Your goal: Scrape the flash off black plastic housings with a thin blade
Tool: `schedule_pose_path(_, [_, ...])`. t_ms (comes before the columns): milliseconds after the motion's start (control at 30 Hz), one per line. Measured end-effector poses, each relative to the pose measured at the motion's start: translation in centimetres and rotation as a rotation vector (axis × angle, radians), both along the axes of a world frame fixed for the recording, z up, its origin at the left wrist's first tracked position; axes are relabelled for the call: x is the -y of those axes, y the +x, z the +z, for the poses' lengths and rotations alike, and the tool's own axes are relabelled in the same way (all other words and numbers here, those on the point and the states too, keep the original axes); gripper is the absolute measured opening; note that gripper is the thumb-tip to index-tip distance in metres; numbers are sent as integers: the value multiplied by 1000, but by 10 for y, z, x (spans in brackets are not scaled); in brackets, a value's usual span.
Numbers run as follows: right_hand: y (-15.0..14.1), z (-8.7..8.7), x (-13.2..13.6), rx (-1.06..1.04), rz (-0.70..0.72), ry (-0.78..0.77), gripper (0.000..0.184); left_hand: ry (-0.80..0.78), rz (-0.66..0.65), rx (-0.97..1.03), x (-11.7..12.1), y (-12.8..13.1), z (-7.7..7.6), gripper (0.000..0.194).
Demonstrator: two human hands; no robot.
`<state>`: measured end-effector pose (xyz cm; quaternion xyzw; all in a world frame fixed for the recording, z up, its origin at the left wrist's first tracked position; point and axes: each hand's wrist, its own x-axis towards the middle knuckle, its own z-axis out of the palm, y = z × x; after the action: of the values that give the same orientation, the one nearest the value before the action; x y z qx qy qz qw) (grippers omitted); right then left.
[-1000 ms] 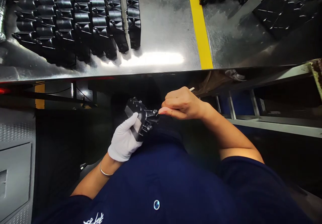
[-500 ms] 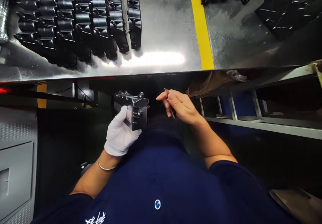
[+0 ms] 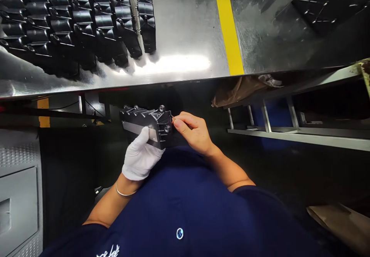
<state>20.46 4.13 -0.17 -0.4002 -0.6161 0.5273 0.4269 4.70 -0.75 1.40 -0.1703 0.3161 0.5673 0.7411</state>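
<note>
My left hand [image 3: 141,157], in a white glove, is closed around a black molded plastic part [image 3: 144,114] with screw bosses and ribs along its edge. The thumb presses on a flat grey strip [image 3: 131,129] on the side facing me. My bare right hand [image 3: 194,130] is at the part's right end, fingers pinched on a thin blade-like tool [image 3: 173,120]. Only a bit of that tool shows at the fingertips, against or very near the part's corner; the rest is hidden by the hand.
Rows of similar black parts [image 3: 83,22] stand on the metal table [image 3: 185,26] ahead, left of a yellow tape stripe [image 3: 229,29]. More black parts [image 3: 318,6] lie right of it. A metal frame [image 3: 289,134] and brown wrapping [image 3: 243,91] are at right, a grey panel [image 3: 20,195] at left.
The black part has turned in my left hand, so its long side with the grey strip now shows. My right hand drew away from it, showing the thin tool, then came back to its right end.
</note>
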Motion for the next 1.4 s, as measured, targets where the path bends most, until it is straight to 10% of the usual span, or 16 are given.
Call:
schedule_pose_path(433, [-12,-16,10,-7,-352,34,36,-142,-34,31,-2,4,0,42])
schedule_pose_path(667, [8,-8,1,20,-17,194,32,-209,-87,-84,-4,-5,7,40])
schedule_pose_path(1400, [17,-15,-7,204,12,532,23,-138,-129,-264,-6,1,13,35])
